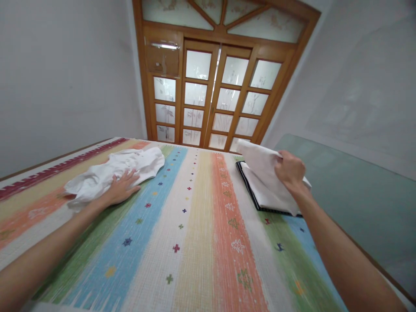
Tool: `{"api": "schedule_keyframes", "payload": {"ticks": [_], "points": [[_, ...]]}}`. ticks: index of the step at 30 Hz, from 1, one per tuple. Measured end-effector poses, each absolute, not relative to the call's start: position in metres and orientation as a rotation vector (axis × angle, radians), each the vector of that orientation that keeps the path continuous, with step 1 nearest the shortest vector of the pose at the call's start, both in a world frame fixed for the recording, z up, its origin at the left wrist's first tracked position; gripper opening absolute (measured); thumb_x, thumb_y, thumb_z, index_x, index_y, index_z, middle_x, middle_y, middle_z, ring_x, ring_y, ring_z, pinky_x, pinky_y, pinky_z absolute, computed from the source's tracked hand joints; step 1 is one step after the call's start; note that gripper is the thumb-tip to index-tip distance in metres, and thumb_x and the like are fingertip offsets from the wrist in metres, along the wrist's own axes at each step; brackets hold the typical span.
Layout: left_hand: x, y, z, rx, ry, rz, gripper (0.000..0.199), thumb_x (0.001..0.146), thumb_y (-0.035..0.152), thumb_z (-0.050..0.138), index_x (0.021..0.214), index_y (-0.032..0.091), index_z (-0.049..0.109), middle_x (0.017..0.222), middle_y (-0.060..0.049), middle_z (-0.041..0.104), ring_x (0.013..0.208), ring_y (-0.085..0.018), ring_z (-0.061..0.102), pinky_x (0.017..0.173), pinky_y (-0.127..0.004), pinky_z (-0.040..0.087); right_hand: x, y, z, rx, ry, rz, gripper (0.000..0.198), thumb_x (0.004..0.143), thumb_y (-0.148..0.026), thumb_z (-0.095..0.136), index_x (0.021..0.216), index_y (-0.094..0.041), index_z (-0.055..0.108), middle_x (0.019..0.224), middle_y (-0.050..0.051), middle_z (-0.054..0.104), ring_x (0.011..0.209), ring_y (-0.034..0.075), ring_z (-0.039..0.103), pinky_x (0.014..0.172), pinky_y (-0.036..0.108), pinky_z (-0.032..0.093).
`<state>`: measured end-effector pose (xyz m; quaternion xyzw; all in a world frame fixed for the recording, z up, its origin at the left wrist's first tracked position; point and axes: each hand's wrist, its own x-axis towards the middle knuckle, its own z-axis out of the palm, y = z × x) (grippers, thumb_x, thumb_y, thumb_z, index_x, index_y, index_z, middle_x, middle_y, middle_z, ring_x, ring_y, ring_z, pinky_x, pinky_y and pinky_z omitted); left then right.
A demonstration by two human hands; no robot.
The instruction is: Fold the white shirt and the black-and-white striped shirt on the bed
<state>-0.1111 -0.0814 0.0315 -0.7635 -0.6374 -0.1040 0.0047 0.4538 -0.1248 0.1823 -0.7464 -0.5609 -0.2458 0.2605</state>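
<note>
My left hand (125, 187) lies flat with fingers spread on the near edge of a crumpled white cloth (138, 160), perhaps a garment, at the left of the striped tablecloth (198, 225). Over on the right, my right hand (290, 168) is closed on a folded white cloth (260, 162), one part of it raised. The rest of that cloth rests on a flat dark-edged item (248, 186), mostly covered, whose kind I cannot make out. Both forearms reach in from the bottom corners.
The tablecloth has coloured stripes with small crosses, stars and trees. A pale green panel (351, 186) stands along the right edge. Wooden doors with glass panes (211, 91) are beyond the far edge, between a left wall (71, 73) and a right wall (367, 86).
</note>
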Motion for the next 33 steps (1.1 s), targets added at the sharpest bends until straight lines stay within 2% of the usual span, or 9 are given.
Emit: {"api": "schedule_keyframes", "payload": {"ticks": [4,6,8,11,14,18,23,28,33], "points": [[-0.082,-0.080,0.039,-2.245,-2.045,-0.614,0.058,0.084,0.046,0.039,0.128,0.011,0.053,0.150,-0.021,0.035,0.140,-0.040,0.027,0.111,-0.064,0.020,0.436,-0.143,0.222,-1.657,-1.511,-0.517,0.025,0.087,-0.024,0.048,0.100,-0.016,0.068,0.091,0.015,0.070,0.085,0.026,0.063,0.075,0.034,0.045],[-0.054,-0.086,0.046,-2.295,-1.994,-0.839,0.060,0.081,0.051,0.043,0.123,0.010,0.055,0.145,-0.020,0.042,0.136,-0.035,0.036,0.113,-0.050,0.027,0.430,-0.148,0.233,-1.494,-1.470,-0.315,0.020,0.084,-0.028,0.054,0.094,-0.019,0.068,0.086,0.010,0.069,0.079,0.023,0.062,0.072,0.031,0.046],[-0.024,-0.096,0.054,-2.414,-1.964,-1.095,0.064,0.078,0.059,0.048,0.120,0.012,0.057,0.140,-0.018,0.048,0.132,-0.034,0.042,0.112,-0.049,0.030,0.424,-0.145,0.235,-1.373,-1.436,-0.041,0.020,0.080,-0.034,0.058,0.091,-0.019,0.068,0.082,0.006,0.068,0.072,0.019,0.061,0.066,0.029,0.046],[0.016,-0.113,0.069,-2.905,-1.953,-1.578,0.069,0.078,0.068,0.049,0.123,0.017,0.056,0.129,-0.014,0.060,0.115,-0.031,0.058,0.099,-0.045,0.046,0.405,-0.129,0.217,-1.319,-1.483,0.284,0.025,0.077,-0.039,0.061,0.088,-0.018,0.067,0.078,0.003,0.067,0.065,0.017,0.059,0.059,0.026,0.046],[0.046,-0.130,0.078,-3.218,-1.914,-2.051,0.070,0.076,0.075,0.049,0.112,0.017,0.064,0.108,-0.015,0.070,0.097,-0.030,0.066,0.086,-0.043,0.052,0.371,-0.112,0.178,-1.426,-1.646,0.254,0.024,0.077,-0.038,0.062,0.079,-0.015,0.068,0.077,0.005,0.069,0.069,0.018,0.061,0.063,0.027,0.047],[0.076,-0.148,0.070,-3.312,-2.015,-2.050,0.070,0.068,0.076,0.060,0.101,0.015,0.067,0.089,-0.011,0.072,0.090,-0.031,0.067,0.074,-0.040,0.055,0.318,-0.111,0.131,-1.481,-1.907,0.340,0.033,0.087,-0.041,0.054,0.069,-0.015,0.064,0.070,0.006,0.068,0.068,0.017,0.062,0.064,0.027,0.049],[0.098,-0.157,0.058,-3.069,-1.939,-2.153,0.064,0.071,0.065,0.066,0.112,0.016,0.064,0.104,-0.010,0.071,0.102,-0.030,0.064,0.088,-0.041,0.052,0.282,-0.137,0.116,-1.248,-2.092,0.942,0.048,0.088,-0.063,0.048,0.084,-0.016,0.060,0.080,0.007,0.068,0.065,0.015,0.064,0.045,0.020,0.045],[0.101,-0.156,0.067,-2.959,-1.850,-2.126,0.056,0.074,0.055,0.067,0.112,0.013,0.063,0.107,-0.010,0.070,0.098,-0.028,0.065,0.082,-0.036,0.052,0.279,-0.151,0.123,-1.270,-2.083,0.670,0.043,0.081,-0.053,0.064,0.106,-0.019,0.057,0.092,0.005,0.069,0.071,0.015,0.064,0.062,0.025,0.048],[0.097,-0.150,0.083,-2.860,-1.855,-2.000,0.037,0.079,0.048,0.059,0.089,0.013,0.066,0.080,-0.005,0.068,0.072,-0.020,0.062,0.063,-0.027,0.049,0.280,-0.150,0.131,-1.200,-2.163,0.258,0.020,0.086,-0.024,0.055,0.105,-0.022,0.061,0.091,0.002,0.067,0.073,0.016,0.059,0.073,0.028,0.043]]}}
